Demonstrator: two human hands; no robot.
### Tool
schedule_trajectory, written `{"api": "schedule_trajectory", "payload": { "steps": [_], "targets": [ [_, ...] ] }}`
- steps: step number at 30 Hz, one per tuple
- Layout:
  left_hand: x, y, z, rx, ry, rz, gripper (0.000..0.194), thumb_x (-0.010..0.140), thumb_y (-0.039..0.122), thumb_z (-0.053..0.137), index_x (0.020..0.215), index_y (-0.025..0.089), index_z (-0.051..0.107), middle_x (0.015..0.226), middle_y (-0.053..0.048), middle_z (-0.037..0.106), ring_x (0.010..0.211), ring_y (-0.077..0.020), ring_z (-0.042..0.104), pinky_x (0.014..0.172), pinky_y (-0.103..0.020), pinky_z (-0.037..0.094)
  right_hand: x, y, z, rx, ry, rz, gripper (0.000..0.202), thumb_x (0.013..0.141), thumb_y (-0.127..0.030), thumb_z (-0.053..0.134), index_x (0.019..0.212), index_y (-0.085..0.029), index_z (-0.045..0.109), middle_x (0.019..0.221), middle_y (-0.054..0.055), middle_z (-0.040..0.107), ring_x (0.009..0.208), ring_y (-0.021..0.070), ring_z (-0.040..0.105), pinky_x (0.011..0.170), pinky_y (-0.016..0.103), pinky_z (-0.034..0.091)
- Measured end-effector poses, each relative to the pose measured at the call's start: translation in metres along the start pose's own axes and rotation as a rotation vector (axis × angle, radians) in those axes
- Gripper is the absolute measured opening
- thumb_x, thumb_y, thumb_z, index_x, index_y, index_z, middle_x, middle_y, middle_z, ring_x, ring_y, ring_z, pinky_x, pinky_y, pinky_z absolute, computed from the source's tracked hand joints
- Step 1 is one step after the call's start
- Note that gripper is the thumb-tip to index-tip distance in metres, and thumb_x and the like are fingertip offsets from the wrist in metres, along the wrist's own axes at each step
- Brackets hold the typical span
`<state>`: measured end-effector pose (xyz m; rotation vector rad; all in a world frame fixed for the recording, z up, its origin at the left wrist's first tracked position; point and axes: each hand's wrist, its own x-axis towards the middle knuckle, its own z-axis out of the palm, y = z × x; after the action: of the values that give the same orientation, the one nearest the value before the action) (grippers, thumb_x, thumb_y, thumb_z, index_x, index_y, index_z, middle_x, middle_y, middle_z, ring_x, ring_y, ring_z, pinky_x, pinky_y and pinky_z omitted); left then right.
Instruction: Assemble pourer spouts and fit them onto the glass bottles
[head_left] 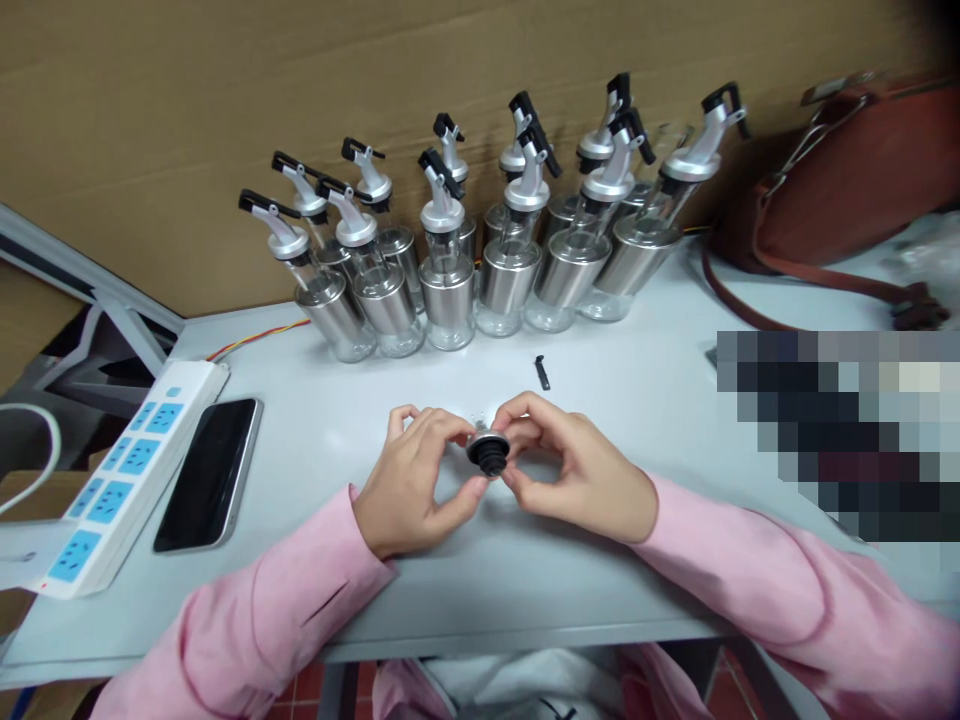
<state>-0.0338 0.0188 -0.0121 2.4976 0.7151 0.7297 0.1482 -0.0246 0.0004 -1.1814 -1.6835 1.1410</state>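
Between my two hands is a silver pourer spout (489, 450), its black ribbed stopper turned toward me. My left hand (424, 475) grips it from the left with thumb and fingers. From the right, my right hand (566, 465) pinches the same spout near its rim and stopper. Just beyond my hands a small black lever (542, 373) lies loose on the table. Behind it stand several glass bottles with steel sleeves (448, 300), each topped by a silver spout with a black lever.
A white power strip (124, 490) and a black phone (210, 475) lie at the left of the grey table (360, 620). A brown leather bag (847, 180) with a strap sits at the back right. Cardboard (375, 60) forms the back wall. A blurred-out patch covers the right side.
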Motion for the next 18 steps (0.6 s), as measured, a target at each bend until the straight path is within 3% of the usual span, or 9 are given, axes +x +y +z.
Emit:
{"api": "schedule_trajectory", "payload": {
  "steps": [6,12,18],
  "targets": [
    [0.0018,0.0010,-0.0015,0.010,-0.130,-0.045,0.017,0.078,0.031,0.039,0.084,0.017,0.045,0.074,-0.002,0.051,0.069,-0.0178,0.046,0.074,-0.039,0.029,-0.0010,-0.0015,-0.0003,-0.037,-0.077,-0.009,0.031,0.068,-0.010,0.051,0.096,-0.018,0.042,0.073,0.000,0.064,0.066,0.0117,0.058,0.069,0.025,0.047],
    [0.0004,0.0022,0.0011,0.024,-0.107,-0.026,0.008,0.073,0.026,0.041,0.074,0.018,0.040,0.065,0.002,0.047,0.061,-0.0144,0.043,0.073,-0.036,0.031,-0.0008,-0.0004,-0.0004,-0.082,-0.129,-0.001,0.028,0.069,-0.011,0.047,0.096,-0.017,0.049,0.076,0.003,0.067,0.069,0.0140,0.062,0.068,0.026,0.049],
    [0.0005,0.0031,0.0023,0.047,-0.119,-0.007,0.010,0.069,0.027,0.042,0.068,0.018,0.038,0.060,0.003,0.044,0.057,-0.0132,0.041,0.074,-0.036,0.032,-0.0018,0.0011,0.0012,-0.090,-0.169,0.038,0.027,0.065,-0.010,0.052,0.090,-0.019,0.046,0.075,0.000,0.066,0.057,0.0093,0.057,0.053,0.019,0.044]
  ]
}}
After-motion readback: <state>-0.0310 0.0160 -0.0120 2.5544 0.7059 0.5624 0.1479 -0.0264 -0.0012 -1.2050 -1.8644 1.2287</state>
